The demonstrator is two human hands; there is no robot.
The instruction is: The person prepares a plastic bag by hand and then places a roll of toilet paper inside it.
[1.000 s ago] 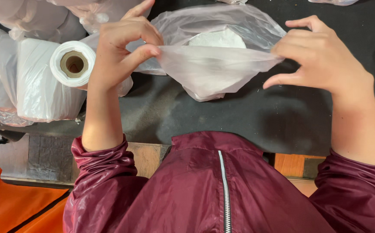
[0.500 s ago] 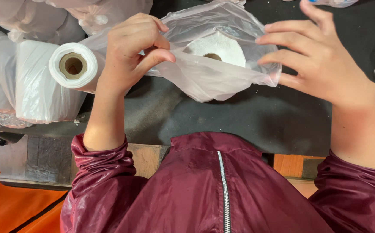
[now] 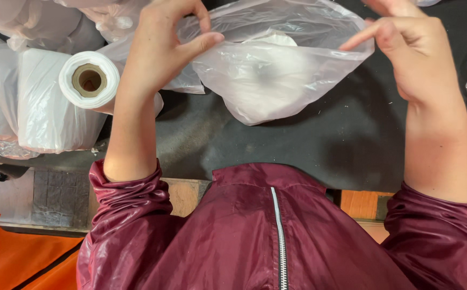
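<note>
Dark tabletop (image 3: 298, 156). Left hand (image 3: 163, 45) and right hand (image 3: 411, 53) each pinch a clear bag's (image 3: 276, 80) rim, spreading it open between their fingers around a white roll (image 3: 271, 40); another roll (image 3: 88, 79) lies just left.

Dark worktop (image 3: 298, 145) w/ wood edge (image 3: 360, 204), evenly lit.

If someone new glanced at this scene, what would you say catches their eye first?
Most striking is the clear plastic bag at top centre, stretched between the left hand and the right hand, with a white roll showing through it. To the left a white roll with a brown cardboard core faces the camera, above the dark table. The maroon zipped jacket fills the foreground.
</note>
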